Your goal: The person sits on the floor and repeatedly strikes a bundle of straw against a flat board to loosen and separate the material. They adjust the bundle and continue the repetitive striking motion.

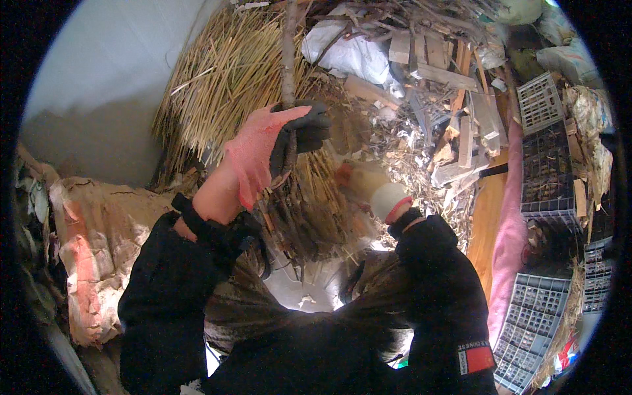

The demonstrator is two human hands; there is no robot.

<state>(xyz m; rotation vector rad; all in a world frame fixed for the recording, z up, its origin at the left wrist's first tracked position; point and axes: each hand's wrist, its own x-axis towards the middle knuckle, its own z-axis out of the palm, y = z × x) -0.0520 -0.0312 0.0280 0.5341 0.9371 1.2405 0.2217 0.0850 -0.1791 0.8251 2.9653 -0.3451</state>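
My left hand [276, 143], in a pink work glove with a dark palm, is closed around a thin upright wooden branch [289, 54]. My right hand [365, 185], in a pale glove with a red-edged cuff, is blurred, and its fingers cannot be made out. It is beside a bundle of dry stalks and twigs [321, 212] in front of my body. A large heap of straw-coloured stalks [222, 84] lies behind my left hand.
Wood offcuts [444, 74] and a white sack [350, 49] lie at the upper right, with brushwood [419, 15] above. Plastic crates [531, 331] line the right side beside a pink cloth [506, 237]. Crumpled brown paper sacking [98, 247] is at the left, below a pale wall [108, 74].
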